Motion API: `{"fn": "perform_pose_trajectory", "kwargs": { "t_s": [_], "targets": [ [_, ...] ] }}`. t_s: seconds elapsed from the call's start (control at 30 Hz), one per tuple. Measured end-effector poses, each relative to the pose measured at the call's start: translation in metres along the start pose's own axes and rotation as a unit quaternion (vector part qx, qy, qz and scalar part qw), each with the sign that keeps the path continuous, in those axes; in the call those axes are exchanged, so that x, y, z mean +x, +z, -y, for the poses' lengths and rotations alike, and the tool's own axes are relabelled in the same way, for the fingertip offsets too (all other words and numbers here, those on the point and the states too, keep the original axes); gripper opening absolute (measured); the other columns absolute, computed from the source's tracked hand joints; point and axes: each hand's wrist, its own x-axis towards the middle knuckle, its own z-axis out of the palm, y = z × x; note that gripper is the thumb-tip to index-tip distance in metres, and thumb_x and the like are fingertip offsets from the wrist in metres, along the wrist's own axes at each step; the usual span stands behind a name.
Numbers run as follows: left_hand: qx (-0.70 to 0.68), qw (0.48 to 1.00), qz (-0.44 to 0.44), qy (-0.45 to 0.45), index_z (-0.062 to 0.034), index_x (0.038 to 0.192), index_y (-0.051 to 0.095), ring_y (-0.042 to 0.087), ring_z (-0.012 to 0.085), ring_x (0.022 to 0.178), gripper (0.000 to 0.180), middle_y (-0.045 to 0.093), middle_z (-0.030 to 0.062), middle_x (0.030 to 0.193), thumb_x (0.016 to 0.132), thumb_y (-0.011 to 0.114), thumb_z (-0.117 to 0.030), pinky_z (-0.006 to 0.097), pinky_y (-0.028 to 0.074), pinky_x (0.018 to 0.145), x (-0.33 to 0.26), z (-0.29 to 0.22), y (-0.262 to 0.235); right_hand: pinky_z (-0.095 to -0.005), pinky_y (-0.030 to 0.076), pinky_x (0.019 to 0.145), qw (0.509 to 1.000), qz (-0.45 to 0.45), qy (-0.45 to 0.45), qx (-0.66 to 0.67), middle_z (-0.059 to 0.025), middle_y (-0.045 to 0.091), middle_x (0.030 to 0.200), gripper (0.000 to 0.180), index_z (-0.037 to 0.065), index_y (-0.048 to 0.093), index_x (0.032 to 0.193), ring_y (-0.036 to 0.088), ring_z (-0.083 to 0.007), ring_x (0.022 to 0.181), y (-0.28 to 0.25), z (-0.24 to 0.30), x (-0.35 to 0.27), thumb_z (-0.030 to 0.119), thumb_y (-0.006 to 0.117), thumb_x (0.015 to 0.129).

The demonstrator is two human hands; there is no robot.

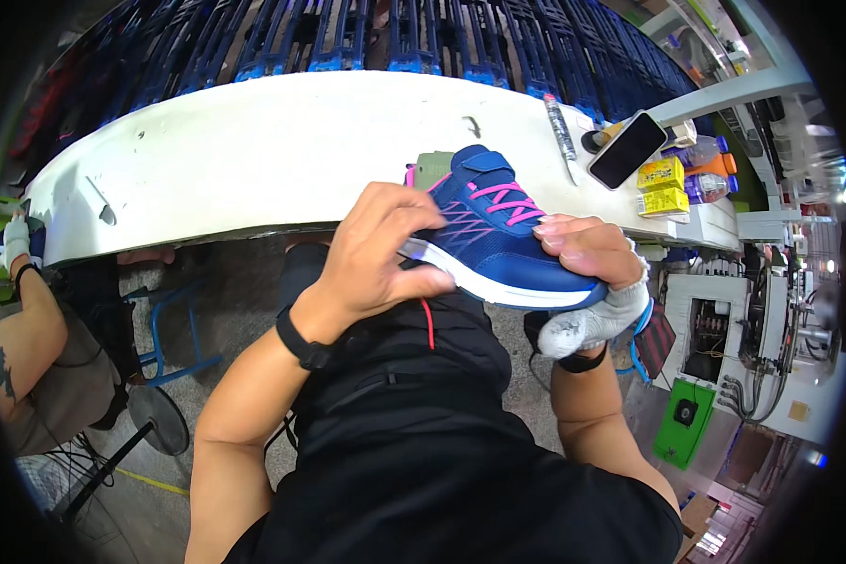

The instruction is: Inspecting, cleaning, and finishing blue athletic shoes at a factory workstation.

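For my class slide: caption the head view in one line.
At a white table, a half-gloved right hand holds a blue sneaker with pink laces, bare left hand at its sole.

Pale letters on a green tag, small print on yellow boxes.
From here I can see a short row of pale block lettering on the olive-green tag (433, 165), which shows beside the collar of the blue sports shoe (512, 246); part of the tag is hidden behind the shoe. Over on the right of the white table (254, 141), dark print covers the two small yellow boxes (663, 187), too fine for me to make out. The bottles (708, 186) next to them are too small and blurred to tell any label, and I can't say whether the speckles on the silvery pen-like tool (559, 127) are lettering.
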Motion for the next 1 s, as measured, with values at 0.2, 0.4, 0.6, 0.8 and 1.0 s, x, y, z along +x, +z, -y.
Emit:
{"fn": "perform_pose_trajectory", "kwargs": {
  "t_s": [0.2, 0.4, 0.6, 0.8, 1.0],
  "targets": [
    [0.213, 0.972, 0.062, -0.081, -0.0058, 0.134, 0.071, 0.067, 0.0399, 0.126, 0.05, 0.069, 0.0162, 0.137, 0.085, 0.08, 0.003, 0.049, 0.056, 0.107, -0.021, 0.013, -0.018, -0.0549, 0.064, 0.096, 0.986, -0.14, 0.085, 0.007, -0.022, 0.076, 0.098, 0.039, 0.0, 0.065, 0.107, 0.078, -0.0373, 0.096, 0.0, -0.008, -0.013, 0.037, 0.075, 0.106],
    [0.2, 0.979, 0.011, 0.021, -0.0084, 0.145, 0.064, 0.064, 0.0397, 0.14, 0.071, 0.063, 0.0175, 0.154, 0.079, 0.089, -0.012, 0.047, 0.057, 0.111, -0.002, 0.016, -0.066, -0.0564, 0.061, 0.098, 0.826, -0.38, 0.279, 0.31, -0.0214, 0.074, 0.1, 0.058, 0.004, 0.062, 0.108, 0.075, -0.0358, 0.097, 0.023, -0.034, -0.013, 0.057, 0.041, 0.118],
    [0.213, 0.969, 0.105, 0.065, -0.0049, 0.134, 0.066, 0.074, 0.0407, 0.118, 0.069, 0.075, 0.0179, 0.133, 0.076, 0.096, -0.027, 0.047, 0.06, 0.099, 0.08, -0.053, -0.122, -0.0416, 0.049, 0.116, 0.978, -0.003, 0.188, 0.086, -0.018, 0.075, 0.133, 0.047, 0.002, 0.062, 0.146, 0.07, -0.0304, 0.126, 0.06, -0.083, 0.022, 0.037, 0.062, 0.114],
    [0.153, 0.965, 0.18, -0.109, -0.0048, 0.142, 0.061, 0.073, 0.0458, 0.112, 0.08, 0.074, 0.0224, 0.125, 0.075, 0.099, -0.029, 0.048, 0.059, 0.098, 0.117, -0.048, -0.123, -0.0474, 0.043, 0.125, 0.97, 0.034, 0.181, 0.157, -0.0202, 0.048, 0.167, 0.139, 0.005, 0.036, 0.171, 0.05, -0.0338, 0.152, 0.078, -0.042, 0.104, 0.052, 0.107, 0.06],
    [0.166, 0.944, 0.207, -0.196, -0.0038, 0.142, 0.058, 0.071, 0.0487, 0.114, 0.084, 0.075, 0.0261, 0.122, 0.073, 0.099, -0.029, 0.051, 0.056, 0.1, 0.127, -0.039, -0.125, -0.0444, 0.053, 0.11, 0.907, -0.185, 0.16, 0.343, -0.0145, 0.069, 0.127, 0.056, 0.006, 0.055, 0.137, 0.068, -0.0274, 0.117, 0.124, -0.062, 0.108, 0.014, 0.079, 0.088]
  ]
}}
